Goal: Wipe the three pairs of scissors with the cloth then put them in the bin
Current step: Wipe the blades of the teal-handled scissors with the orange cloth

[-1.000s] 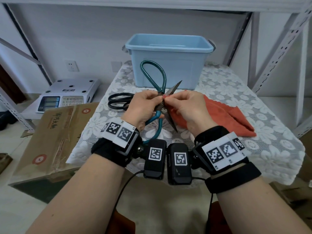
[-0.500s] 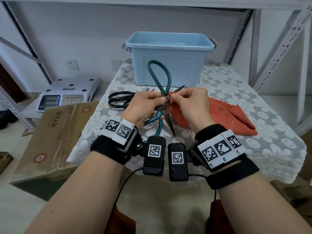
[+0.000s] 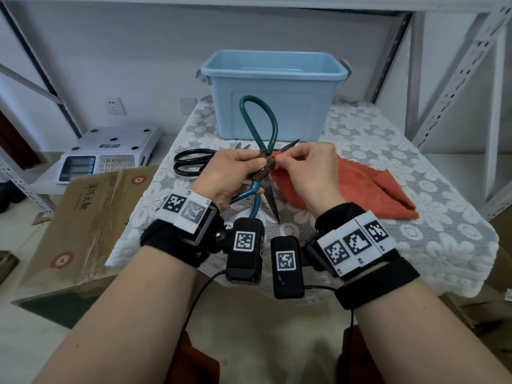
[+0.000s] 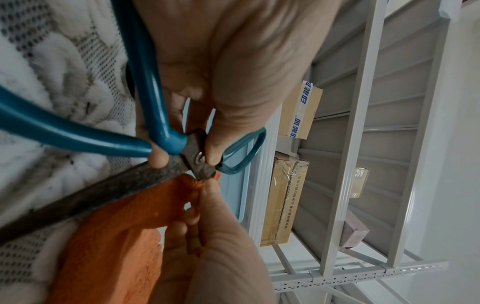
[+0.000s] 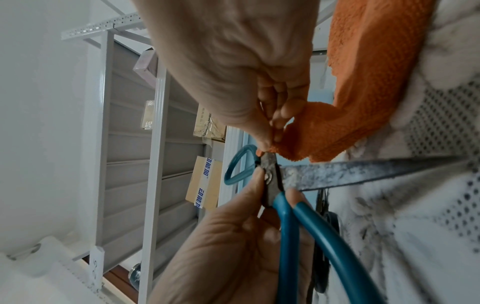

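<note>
Left hand [image 3: 235,173] pinches the open teal scissors [image 3: 261,173] at the pivot while right hand [image 3: 302,173] pinches orange cloth [image 3: 360,189] against it; slipping fingers could meet the blade.

Blue "动能加" on tape of carton [image 4: 300,111]; digits on scale keypad [image 3: 115,163].

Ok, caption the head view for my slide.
Left hand holds open teal scissors while right hand wipes them with the cloth.
</note>
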